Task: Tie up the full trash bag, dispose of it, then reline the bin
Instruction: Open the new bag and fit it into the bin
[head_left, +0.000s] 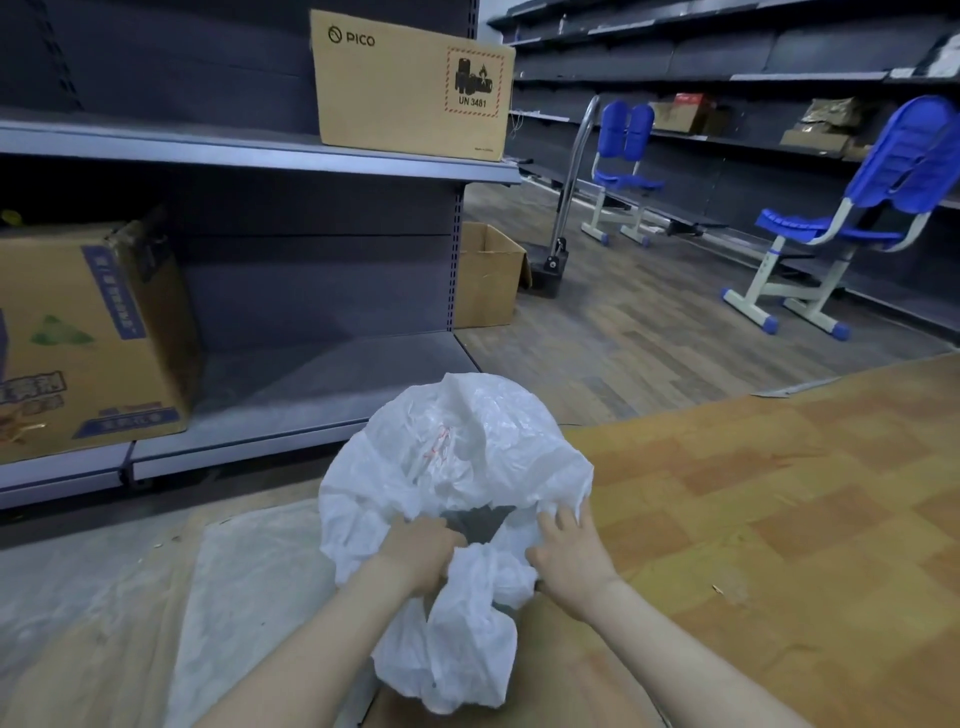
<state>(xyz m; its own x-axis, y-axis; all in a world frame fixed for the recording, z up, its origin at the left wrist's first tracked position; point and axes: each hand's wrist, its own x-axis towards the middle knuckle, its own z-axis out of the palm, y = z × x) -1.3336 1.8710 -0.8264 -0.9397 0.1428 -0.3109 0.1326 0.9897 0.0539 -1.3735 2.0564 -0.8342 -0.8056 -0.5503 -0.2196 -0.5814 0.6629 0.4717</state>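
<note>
A white plastic trash bag (457, 457) is spread over the bin on the floor, bulging upward and hiding almost all of it. Only a dark patch of the bin's inside (478, 522) shows through a gap at the near side. My left hand (415, 553) grips a bunch of the bag's near edge, fingers curled into the plastic. My right hand (569, 556) holds the bag's edge on the right, fingers bent over the plastic. A fold of the bag hangs down between my forearms.
Grey metal shelving (249, 156) stands left, carrying a PICO carton (410, 88) and a printed carton (88, 338). An open cardboard box (488, 275) sits on the floor behind. Two blue chairs (852, 208) and a hand truck (566, 197) are far right. Clear plastic sheet (249, 582) lies left.
</note>
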